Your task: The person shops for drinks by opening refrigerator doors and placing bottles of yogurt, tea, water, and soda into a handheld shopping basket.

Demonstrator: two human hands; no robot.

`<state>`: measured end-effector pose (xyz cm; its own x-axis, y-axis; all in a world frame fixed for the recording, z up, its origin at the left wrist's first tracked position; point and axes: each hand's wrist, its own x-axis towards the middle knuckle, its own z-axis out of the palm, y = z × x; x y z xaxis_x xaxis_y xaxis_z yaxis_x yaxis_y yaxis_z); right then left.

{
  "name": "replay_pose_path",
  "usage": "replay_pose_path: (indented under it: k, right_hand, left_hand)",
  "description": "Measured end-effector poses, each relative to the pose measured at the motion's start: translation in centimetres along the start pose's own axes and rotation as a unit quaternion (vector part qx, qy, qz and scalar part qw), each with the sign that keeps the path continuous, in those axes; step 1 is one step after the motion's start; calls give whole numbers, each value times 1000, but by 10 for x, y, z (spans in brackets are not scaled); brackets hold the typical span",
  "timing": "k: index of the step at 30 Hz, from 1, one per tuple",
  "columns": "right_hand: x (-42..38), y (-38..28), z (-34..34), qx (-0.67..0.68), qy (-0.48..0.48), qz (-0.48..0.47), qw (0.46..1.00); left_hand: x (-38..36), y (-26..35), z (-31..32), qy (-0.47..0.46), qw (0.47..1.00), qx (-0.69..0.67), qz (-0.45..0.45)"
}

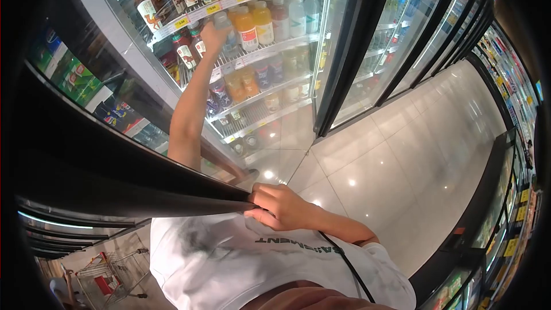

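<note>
My left hand reaches into the fridge, its fingers closed round a clear plastic bottle on the middle shelf. Orange drink bottles stand just right of that bottle, and dark bottles with white labels stand to its left. Near my chest, my right hand grips the black edge of the open fridge door. My left forearm passes behind this door's frame, so part of the arm is hidden.
More drinks fill the shelves above and below, with price tags along their edges. Closed glass doors continue to the right. A shopping cart stands at lower left beside another person. A low black display case borders the tiled floor.
</note>
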<state>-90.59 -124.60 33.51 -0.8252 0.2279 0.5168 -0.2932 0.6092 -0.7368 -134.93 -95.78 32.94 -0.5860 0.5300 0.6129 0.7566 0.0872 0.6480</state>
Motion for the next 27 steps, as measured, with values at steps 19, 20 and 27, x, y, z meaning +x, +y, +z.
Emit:
replay_pose_path:
  k: [19,20,27]
  right_hand:
    - [-16,-3,-8,-1,9,-20,1000]
    - [-16,-2,-7,1,4,-10,1000]
    - [-11,-5,-10,-7,-17,21,1000]
  left_hand:
    - [-27,14,-36,35,999,8,-17]
    - [-25,17,-33,32,999,20,-26]
    - [-3,-9,10,100,993,55,33]
